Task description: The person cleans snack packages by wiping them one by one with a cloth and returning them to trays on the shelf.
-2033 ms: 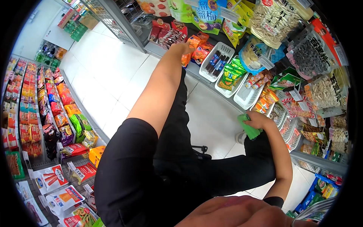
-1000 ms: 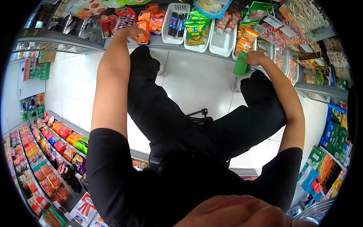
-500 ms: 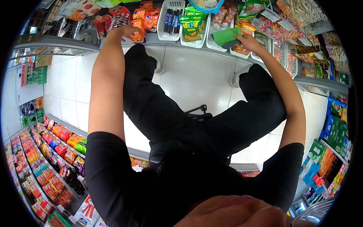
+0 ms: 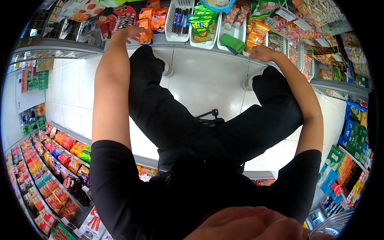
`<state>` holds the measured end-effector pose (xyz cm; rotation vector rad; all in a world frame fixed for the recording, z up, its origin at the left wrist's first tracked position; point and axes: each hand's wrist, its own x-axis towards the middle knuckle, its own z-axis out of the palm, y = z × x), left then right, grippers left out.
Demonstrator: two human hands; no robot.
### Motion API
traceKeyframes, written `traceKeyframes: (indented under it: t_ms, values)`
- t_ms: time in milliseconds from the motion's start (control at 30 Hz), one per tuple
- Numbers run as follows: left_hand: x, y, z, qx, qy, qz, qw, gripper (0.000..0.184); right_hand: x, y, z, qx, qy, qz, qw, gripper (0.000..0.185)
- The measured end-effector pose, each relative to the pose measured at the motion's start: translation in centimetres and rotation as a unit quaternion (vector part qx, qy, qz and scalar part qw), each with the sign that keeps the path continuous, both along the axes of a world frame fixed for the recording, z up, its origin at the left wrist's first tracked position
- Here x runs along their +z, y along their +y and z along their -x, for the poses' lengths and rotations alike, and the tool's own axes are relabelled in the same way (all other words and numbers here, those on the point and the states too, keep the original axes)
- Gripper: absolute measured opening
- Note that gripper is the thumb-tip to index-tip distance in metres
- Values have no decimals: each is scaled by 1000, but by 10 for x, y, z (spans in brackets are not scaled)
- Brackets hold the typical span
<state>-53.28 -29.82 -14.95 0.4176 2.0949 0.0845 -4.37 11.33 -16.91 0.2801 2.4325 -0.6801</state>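
My left hand [image 4: 134, 33] reaches over the shelf front with its fingers stretched out, beside or touching the orange snack packs [image 4: 145, 25]. It holds nothing that I can see. A folded green cloth [image 4: 233, 43] lies at the front end of a white basket [image 4: 220, 41] that holds small snack packs [image 4: 239, 17]. To its right, my right hand [image 4: 262, 53] has curled fingers at the front edge of another white basket [image 4: 246, 53], which contains orange packs [image 4: 256, 35]. The fingertips are partly hidden.
Along the shelf stand a basket of dark tube-like packs [image 4: 182, 22] and one with green snack bags [image 4: 202, 27]. Bagged dried goods [image 4: 320, 14] are at right. My legs [image 4: 160, 100] are spread over the tiled floor [image 4: 200, 80]. Another stocked shelf [image 4: 60, 168] is at left.
The green cloth has left my right hand and now lies on the front of a basket to its left. My right hand has moved slightly down, to the neighbouring basket's edge. My left hand has barely moved.
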Motion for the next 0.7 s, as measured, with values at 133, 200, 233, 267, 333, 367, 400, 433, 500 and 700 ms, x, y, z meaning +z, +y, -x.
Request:
traceKeyframes:
  t_ms: [133,200,233,267,333,367,400,433,500,700]
  values:
    - [-8,0,9,-7,-18,-5,1000,76,22,2,8,-53,-65,2,996,51]
    - [-7,2,12,-13,-36,-1,999,74,54,8,4,-145,-127,24,981,49]
    - [-8,2,13,-17,-46,1,999,74,61,18,-3,-186,-69,55,979,47]
    - [-10,1,15,-15,-56,-1,998,72,66,32,-14,-209,5,44,977,45]
    - [-17,2,18,1,-38,-5,999,73,82,37,-31,-327,179,84,924,43]
    - [-21,1,18,10,-30,-6,999,73,86,31,-47,-415,274,135,857,42]
    - [-19,2,16,1,-29,-5,1000,74,92,21,-64,-487,332,157,792,43]
    - [-14,3,13,-6,-28,-7,1000,74,99,9,-80,-545,397,175,717,45]
    - [-7,5,7,-19,-29,-11,999,75,64,24,-152,-562,352,-36,747,60]
    - [0,6,-2,-38,-29,-3,999,77,-44,-168,-345,-535,291,53,791,62]
